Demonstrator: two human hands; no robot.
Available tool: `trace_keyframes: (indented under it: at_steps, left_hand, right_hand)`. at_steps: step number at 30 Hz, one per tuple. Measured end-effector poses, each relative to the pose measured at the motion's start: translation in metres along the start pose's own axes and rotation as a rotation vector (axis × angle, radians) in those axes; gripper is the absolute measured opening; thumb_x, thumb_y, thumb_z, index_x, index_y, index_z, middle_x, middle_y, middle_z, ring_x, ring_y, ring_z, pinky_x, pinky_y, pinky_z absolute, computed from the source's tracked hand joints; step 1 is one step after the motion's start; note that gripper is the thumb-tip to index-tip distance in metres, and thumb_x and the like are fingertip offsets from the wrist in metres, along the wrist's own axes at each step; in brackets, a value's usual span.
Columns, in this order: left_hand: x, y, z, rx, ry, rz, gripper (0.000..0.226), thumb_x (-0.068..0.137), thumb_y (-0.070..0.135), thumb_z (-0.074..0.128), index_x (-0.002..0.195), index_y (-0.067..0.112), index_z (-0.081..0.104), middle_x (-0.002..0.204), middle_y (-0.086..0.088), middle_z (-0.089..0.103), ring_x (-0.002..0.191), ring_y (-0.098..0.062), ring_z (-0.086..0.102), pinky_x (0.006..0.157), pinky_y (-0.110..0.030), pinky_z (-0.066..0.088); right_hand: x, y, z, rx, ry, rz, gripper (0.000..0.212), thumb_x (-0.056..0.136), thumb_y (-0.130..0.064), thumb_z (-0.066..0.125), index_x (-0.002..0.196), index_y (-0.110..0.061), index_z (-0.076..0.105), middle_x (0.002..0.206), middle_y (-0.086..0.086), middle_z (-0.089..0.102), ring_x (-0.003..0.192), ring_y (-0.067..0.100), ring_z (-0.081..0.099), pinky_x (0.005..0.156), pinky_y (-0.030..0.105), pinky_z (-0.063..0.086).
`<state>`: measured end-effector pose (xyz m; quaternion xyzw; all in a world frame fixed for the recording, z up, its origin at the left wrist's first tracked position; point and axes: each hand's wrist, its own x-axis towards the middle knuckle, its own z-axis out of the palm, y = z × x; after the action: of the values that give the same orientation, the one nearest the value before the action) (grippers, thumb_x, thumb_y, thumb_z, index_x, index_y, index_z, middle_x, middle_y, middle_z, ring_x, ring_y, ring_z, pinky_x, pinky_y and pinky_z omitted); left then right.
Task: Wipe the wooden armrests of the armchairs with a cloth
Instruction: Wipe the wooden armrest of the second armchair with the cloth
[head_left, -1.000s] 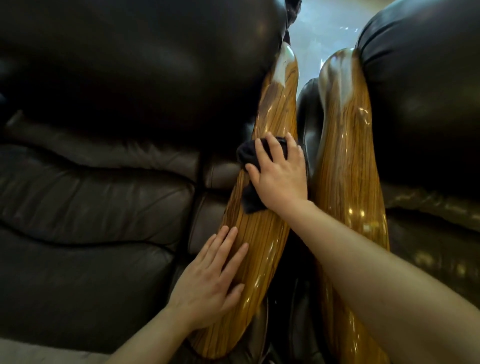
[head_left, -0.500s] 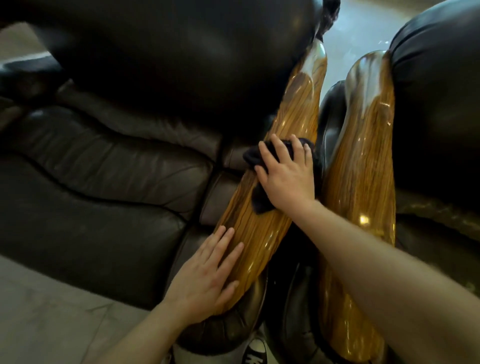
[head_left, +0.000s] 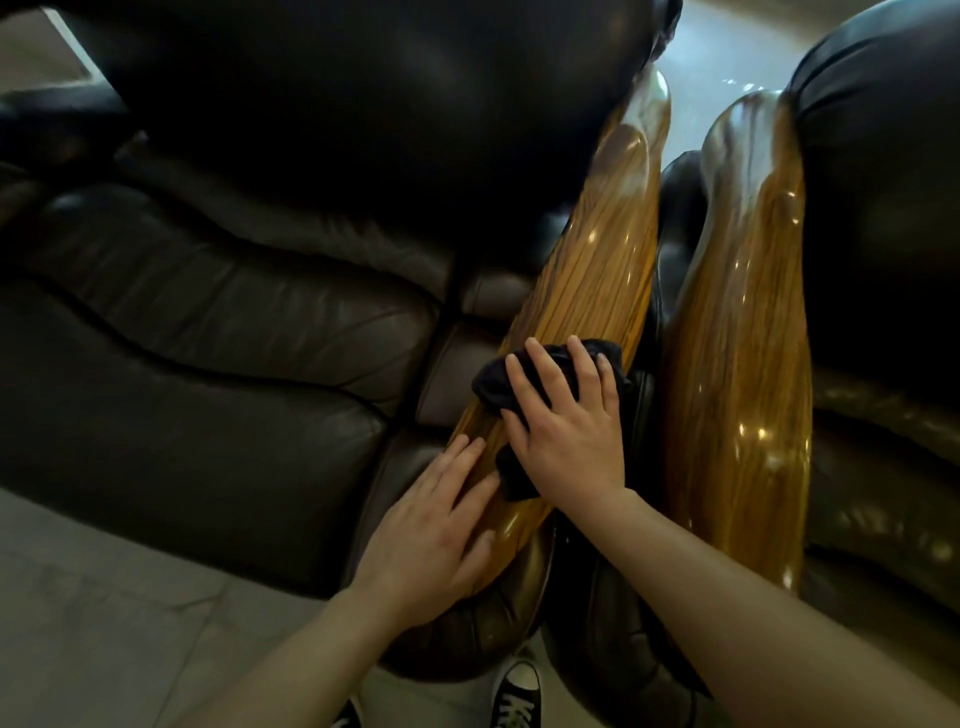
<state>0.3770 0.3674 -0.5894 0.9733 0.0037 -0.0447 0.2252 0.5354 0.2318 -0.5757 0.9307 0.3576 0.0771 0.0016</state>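
Note:
Two glossy wooden armrests run side by side between two dark leather armchairs. My right hand (head_left: 566, 426) lies flat on a black cloth (head_left: 498, 387), pressing it onto the near part of the left armrest (head_left: 597, 270). My left hand (head_left: 436, 525) rests with spread fingers on the same armrest's near end, just below the cloth and touching its edge. The right armrest (head_left: 737, 332) is bare and shiny; my right forearm crosses in front of its lower end.
The left armchair's seat cushion (head_left: 208, 353) and backrest (head_left: 363, 104) fill the left half. The right armchair (head_left: 883, 208) is at the right edge. Pale tiled floor (head_left: 104, 623) shows at the bottom left, with my sneakers (head_left: 514, 691) below.
My right hand has slid the cloth down the left armrest toward me, close to my left hand. The camera has pulled back, showing more floor.

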Motion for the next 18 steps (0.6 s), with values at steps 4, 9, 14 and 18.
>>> trace_keyframes:
  at_steps: [4, 9, 14, 18]
  left_hand:
    - [-0.018, -0.002, 0.001, -0.159, 0.033, -0.041, 0.056, 0.095, 0.047, 0.037, 0.144, 0.022, 0.046, 0.165, 0.005, 0.017, 0.152, -0.003, 0.001, 0.119, -0.028, 0.020]
    - [-0.037, -0.011, -0.004, -0.227, 0.043, -0.085, 0.054, 0.094, 0.045, 0.040, 0.143, 0.024, 0.048, 0.160, 0.005, 0.031, 0.148, -0.006, 0.023, 0.116, -0.027, 0.031]
    - [-0.054, -0.017, -0.014, -0.065, 0.038, -0.156, 0.062, 0.092, 0.050, 0.031, 0.149, 0.026, 0.037, 0.161, 0.001, 0.029, 0.148, -0.012, 0.024, 0.118, -0.026, 0.016]
    - [-0.063, -0.018, -0.015, -0.002, 0.081, -0.270, 0.062, 0.094, 0.045, 0.036, 0.152, 0.021, 0.031, 0.161, -0.007, 0.028, 0.150, -0.018, 0.021, 0.122, -0.034, 0.009]
  right_hand:
    - [-0.023, -0.012, 0.007, 0.015, 0.022, -0.028, 0.055, 0.102, -0.046, 0.041, 0.153, -0.025, 0.038, 0.162, 0.003, 0.033, 0.151, 0.038, 0.019, 0.121, 0.059, 0.014]
    - [-0.055, -0.035, 0.019, 0.044, 0.054, -0.068, 0.054, 0.100, -0.039, 0.046, 0.151, -0.022, 0.041, 0.160, 0.004, 0.035, 0.151, 0.038, 0.020, 0.121, 0.058, 0.015]
    - [-0.067, -0.064, 0.022, 0.069, 0.006, -0.263, 0.051, 0.096, -0.028, 0.051, 0.145, -0.015, 0.049, 0.157, 0.004, 0.040, 0.144, 0.035, 0.034, 0.119, 0.052, 0.023]
    - [-0.049, -0.080, 0.013, 0.114, -0.093, -0.471, 0.047, 0.091, -0.027, 0.056, 0.136, -0.014, 0.057, 0.151, 0.007, 0.044, 0.135, 0.036, 0.042, 0.111, 0.051, 0.033]
